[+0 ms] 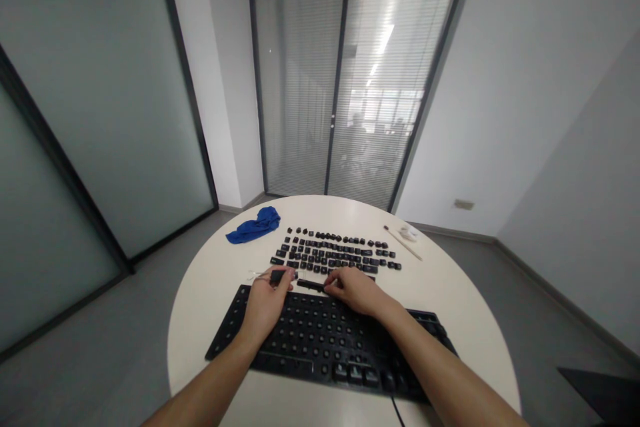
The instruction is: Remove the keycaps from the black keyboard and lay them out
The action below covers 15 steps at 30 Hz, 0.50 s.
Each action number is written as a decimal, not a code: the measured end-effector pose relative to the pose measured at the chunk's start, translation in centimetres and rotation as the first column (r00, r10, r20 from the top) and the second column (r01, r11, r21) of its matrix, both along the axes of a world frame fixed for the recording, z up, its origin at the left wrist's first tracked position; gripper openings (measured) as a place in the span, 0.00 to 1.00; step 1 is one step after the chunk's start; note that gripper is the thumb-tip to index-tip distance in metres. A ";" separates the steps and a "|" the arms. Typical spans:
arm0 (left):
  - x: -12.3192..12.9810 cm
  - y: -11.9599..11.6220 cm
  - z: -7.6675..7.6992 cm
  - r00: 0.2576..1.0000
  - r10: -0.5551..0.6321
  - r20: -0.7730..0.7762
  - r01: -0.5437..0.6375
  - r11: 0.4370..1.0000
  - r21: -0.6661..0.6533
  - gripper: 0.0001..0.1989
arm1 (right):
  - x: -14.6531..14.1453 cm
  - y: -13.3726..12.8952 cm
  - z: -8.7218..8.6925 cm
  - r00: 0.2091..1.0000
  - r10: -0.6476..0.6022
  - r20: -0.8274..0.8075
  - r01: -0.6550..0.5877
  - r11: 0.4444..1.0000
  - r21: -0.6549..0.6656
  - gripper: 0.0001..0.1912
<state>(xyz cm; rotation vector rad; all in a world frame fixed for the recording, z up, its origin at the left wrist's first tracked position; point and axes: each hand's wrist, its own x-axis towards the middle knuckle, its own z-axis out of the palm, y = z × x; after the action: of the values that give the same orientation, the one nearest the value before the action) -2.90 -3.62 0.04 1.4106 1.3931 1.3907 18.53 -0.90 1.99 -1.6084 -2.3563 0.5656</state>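
Observation:
My left hand [267, 297] is closed around a keycap puller [277, 275] with a black grip and thin pale wire ends. My right hand [356, 290] pinches the right end of a long black space bar keycap [310, 285], just beyond the keyboard's far edge. Beneath both wrists lies the black keyboard [305, 330], most of its keys stripped to bare switches. A few keycaps [356, 373] remain on its near side. Rows of loose black keycaps [333, 255] are spread out beyond my hands, partly hidden by my right hand.
A crumpled blue cloth [255, 225] lies at the round table's far left. Toward the far right are a thin brush [404, 243] and a small whitish item [409, 233], its kind unclear. A black cable [397, 410] runs off the keyboard's near side over the pale tabletop [200, 307].

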 end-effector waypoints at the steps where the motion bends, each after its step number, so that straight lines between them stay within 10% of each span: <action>1: 0.0 0.0 -0.1 1.000 -0.001 -0.003 0.001 1.000 0.000 0.17 | -0.1 0.0 -0.1 1.000 -0.001 0.007 0.001 1.000 0.001 0.10; 15: -0.2 0.1 -0.3 1.000 -0.002 0.005 0.002 1.000 -0.018 0.18 | -1.1 -0.2 -0.1 0.981 -0.119 0.152 0.095 0.983 0.159 0.13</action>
<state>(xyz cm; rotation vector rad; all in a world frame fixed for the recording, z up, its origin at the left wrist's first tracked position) -3.11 -3.49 -0.30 1.3958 1.3977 1.3764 17.40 -1.14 1.85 -1.7569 -2.3404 0.2371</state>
